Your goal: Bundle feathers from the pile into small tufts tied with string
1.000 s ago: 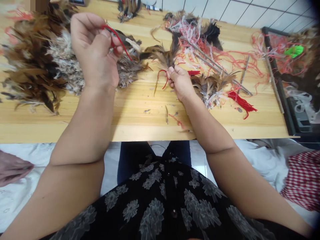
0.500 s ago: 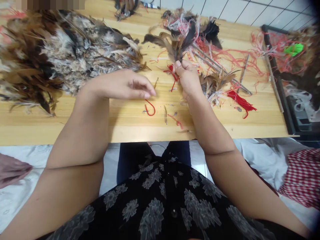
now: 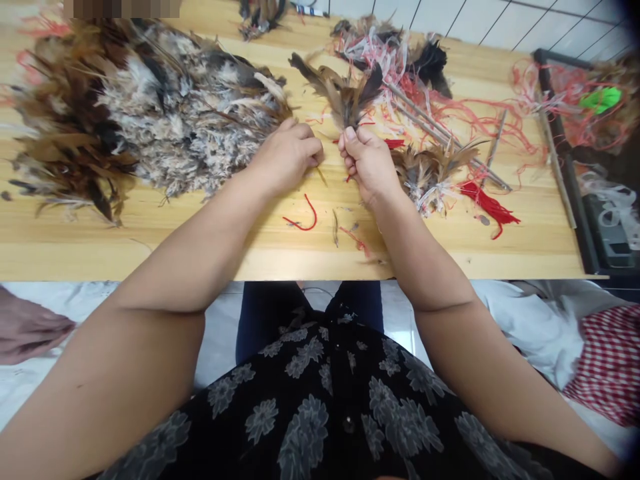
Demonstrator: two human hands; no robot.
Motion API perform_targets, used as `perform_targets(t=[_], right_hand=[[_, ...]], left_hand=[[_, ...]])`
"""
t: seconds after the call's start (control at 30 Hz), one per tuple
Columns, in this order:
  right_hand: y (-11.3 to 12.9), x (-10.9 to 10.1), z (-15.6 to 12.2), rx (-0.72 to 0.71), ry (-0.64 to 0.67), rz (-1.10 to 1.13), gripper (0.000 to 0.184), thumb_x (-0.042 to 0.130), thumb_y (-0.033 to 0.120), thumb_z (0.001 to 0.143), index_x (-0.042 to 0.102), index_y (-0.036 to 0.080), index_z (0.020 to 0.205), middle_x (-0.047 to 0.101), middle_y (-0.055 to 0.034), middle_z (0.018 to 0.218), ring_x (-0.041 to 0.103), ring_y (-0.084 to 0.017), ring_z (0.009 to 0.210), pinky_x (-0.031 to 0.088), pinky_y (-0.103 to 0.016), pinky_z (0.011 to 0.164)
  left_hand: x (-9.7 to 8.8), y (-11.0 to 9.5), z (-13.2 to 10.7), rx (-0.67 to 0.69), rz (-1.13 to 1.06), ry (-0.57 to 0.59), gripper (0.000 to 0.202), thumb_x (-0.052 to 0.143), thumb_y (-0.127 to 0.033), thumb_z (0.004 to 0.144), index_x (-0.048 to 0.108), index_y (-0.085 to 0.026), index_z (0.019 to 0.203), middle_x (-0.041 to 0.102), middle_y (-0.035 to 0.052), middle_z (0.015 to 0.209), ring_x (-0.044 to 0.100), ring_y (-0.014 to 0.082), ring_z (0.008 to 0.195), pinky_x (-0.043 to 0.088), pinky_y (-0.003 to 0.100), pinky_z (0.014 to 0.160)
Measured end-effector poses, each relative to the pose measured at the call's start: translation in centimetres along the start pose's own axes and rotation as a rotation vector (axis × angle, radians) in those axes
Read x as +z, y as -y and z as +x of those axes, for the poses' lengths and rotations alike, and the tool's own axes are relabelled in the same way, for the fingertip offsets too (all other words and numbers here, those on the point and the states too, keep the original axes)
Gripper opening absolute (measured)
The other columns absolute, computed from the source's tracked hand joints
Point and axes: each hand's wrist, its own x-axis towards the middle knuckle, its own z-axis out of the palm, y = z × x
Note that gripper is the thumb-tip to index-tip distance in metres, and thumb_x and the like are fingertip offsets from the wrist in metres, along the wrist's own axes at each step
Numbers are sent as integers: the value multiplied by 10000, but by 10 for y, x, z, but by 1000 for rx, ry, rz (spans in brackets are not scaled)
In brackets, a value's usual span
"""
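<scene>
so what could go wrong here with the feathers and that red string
1. The right hand pinches the feather bunch only at its base, so feathers could slip out or fan apart.
2. The red string lies loose on the table near the front edge; a forearm could sweep it off.
3. The left hand sits against the feather pile and could snag and drag feathers.

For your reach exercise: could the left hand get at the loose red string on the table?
Probably yes: the left hand rests just beyond the red string, with bare table between.
</scene>
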Motion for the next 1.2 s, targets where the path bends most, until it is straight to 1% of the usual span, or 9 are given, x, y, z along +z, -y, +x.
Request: perform_targets(t=[0.1, 0.2, 0.33, 0.43, 0.57, 0.7, 0.87, 1.0, 1.2], right_hand=[[-1, 0, 0, -5, -15, 4, 421, 652, 367, 1159, 542, 193, 792, 483, 45, 736, 446, -49, 660, 388, -151, 623], [-3, -1, 1, -19, -43, 7, 422, 657, 362, 1156, 539, 196, 786, 471, 49, 728, 434, -50, 658, 388, -152, 623], [-6, -1, 3, -20, -57, -14, 410, 659, 410, 1153, 570, 202, 811, 487, 49, 722, 427, -61, 652, 392, -168, 612], [-11, 1, 3, -47, -41, -35, 388, 666, 400, 1144, 600, 202, 817, 531, 38, 745, 506, -79, 716, 452, -186, 674], [-19, 5, 3, -89, -16, -54, 401, 700, 440, 1126, 613, 204, 812, 532, 37, 745, 527, -96, 760, 483, -208, 739], [-25, 9, 5, -134, -5, -73, 455, 722, 524, 1103, 616, 201, 800, 498, 46, 720, 468, -93, 728, 464, -216, 743], [-26, 12, 4, -155, -18, -109, 479, 752, 576, 1074, 640, 204, 793, 522, 38, 723, 496, -108, 748, 469, -232, 767], [-28, 14, 5, -166, -26, -127, 478, 744, 568, 1080, 651, 202, 786, 538, 36, 719, 494, -113, 741, 443, -243, 751], [-39, 15, 16, -238, -26, -197, 550, 751, 630, 1054, 605, 203, 740, 530, 32, 721, 507, -120, 770, 443, -251, 788]], left_hand=[[0, 9, 1, 3, 5, -27, 315, 878, -122, 718, 646, -331, 673, 502, 64, 747, 521, 382, 1143, 388, 521, 1288], [-3, 13, 1, 35, -31, -135, 324, 944, -342, 803, 629, -336, 729, 522, 56, 781, 491, 349, 1020, 415, 518, 1206], [-1, 7, -1, 4, -220, -327, 497, 894, -717, 877, 597, -327, 796, 516, 28, 770, 472, 283, 806, 492, 485, 919], [7, -5, -6, -91, -443, -353, 595, 948, -814, 798, 611, -329, 864, 531, 21, 771, 528, 262, 772, 472, 432, 761], [17, -25, -15, -182, -568, -298, 573, 1031, -730, 769, 676, -328, 972, 632, 28, 831, 704, 290, 946, 548, 431, 817], [20, -39, -21, -204, -615, -249, 495, 1068, -584, 791, 684, -306, 935, 682, 35, 859, 734, 296, 973, 567, 443, 884], [22, -35, -18, -226, -640, -262, 446, 1039, -494, 827, 644, -288, 847, 709, 29, 847, 705, 255, 851, 567, 394, 769], [22, -33, -17, -225, -664, -259, 394, 1021, -428, 838, 653, -287, 824, 716, 20, 845, 687, 220, 819, 572, 353, 741], [22, -25, -17, -226, -600, -301, 482, 1093, -472, 792, 653, -277, 832, 764, 29, 905, 740, 237, 913, 584, 343, 753]])
